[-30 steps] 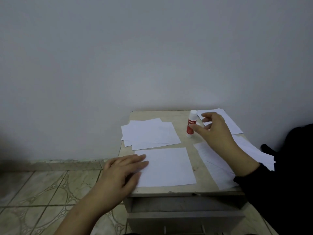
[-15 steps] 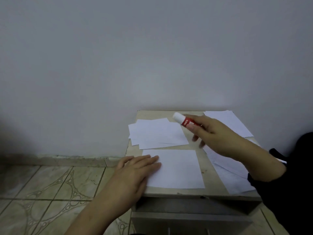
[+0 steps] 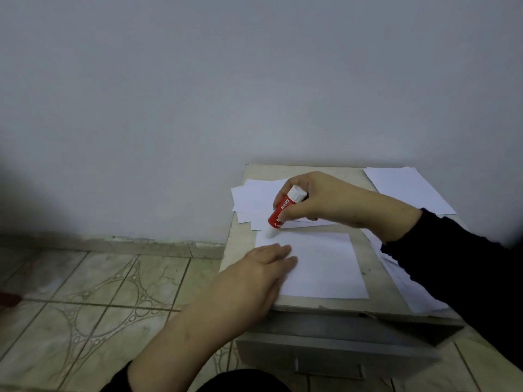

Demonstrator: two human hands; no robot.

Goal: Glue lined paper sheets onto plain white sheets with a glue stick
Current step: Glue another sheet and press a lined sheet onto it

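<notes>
A white sheet [image 3: 325,267] lies at the front of a small beige table [image 3: 376,250]. My left hand [image 3: 254,275] rests flat on the sheet's left edge, fingers straight. My right hand [image 3: 319,199] grips a red and white glue stick [image 3: 283,212], tilted, with its lower white end touching the sheet's far left corner. A loose pile of white sheets [image 3: 254,202] sits behind it at the table's back left.
More paper lies at the table's back right [image 3: 407,190] and along its right edge [image 3: 407,284], partly under my black sleeve. The table stands against a grey wall, with a drawer front [image 3: 328,360] below. Patterned floor tiles [image 3: 99,292] spread to the left.
My right hand picked the glue stick up from standing at the back, turned it over and brought it down to the front sheet's far left corner. The left hand stayed on the sheet.
</notes>
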